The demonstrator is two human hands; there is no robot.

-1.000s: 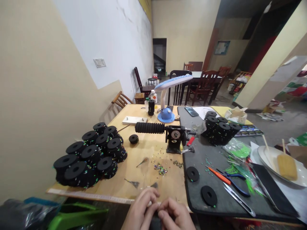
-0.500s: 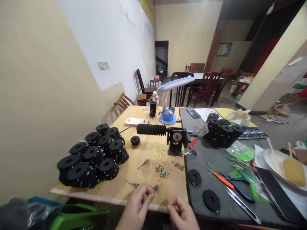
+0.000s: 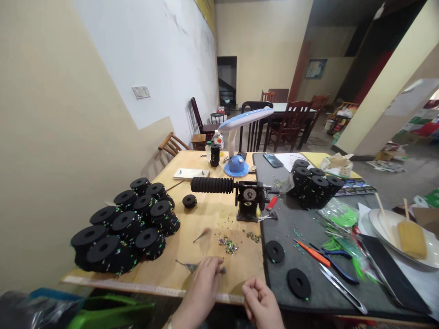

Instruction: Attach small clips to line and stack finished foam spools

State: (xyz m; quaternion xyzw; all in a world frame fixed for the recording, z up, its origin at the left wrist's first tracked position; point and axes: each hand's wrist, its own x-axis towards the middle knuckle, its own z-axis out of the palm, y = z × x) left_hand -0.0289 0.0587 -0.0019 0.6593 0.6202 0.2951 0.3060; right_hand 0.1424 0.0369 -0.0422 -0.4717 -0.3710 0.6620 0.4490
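Observation:
My left hand [image 3: 202, 285] reaches onto the near edge of the wooden table [image 3: 212, 214], its fingertips pinched at a small grey feathery piece [image 3: 222, 270]. A similar grey piece [image 3: 188, 266] lies just left of it. My right hand [image 3: 262, 304] hovers at the table edge with fingers curled shut; what they hold is hidden. A little heap of coloured beads [image 3: 228, 243] lies just beyond my left hand. A black winder [image 3: 248, 198] with a ribbed handle [image 3: 211, 184] stands mid-table.
Stacks of black foam spools [image 3: 126, 224] fill the left side, with more spools [image 3: 313, 183] on the grey mat [image 3: 308, 237]. Two loose black discs [image 3: 275, 251], orange-handled pliers [image 3: 313, 253], blue scissors [image 3: 338, 265], a blue lamp [image 3: 236, 162] and a plate [image 3: 404, 233] are around.
My hands were pressed together below the table edge; they have parted, and the left hand has reached forward onto the table to the small grey piece.

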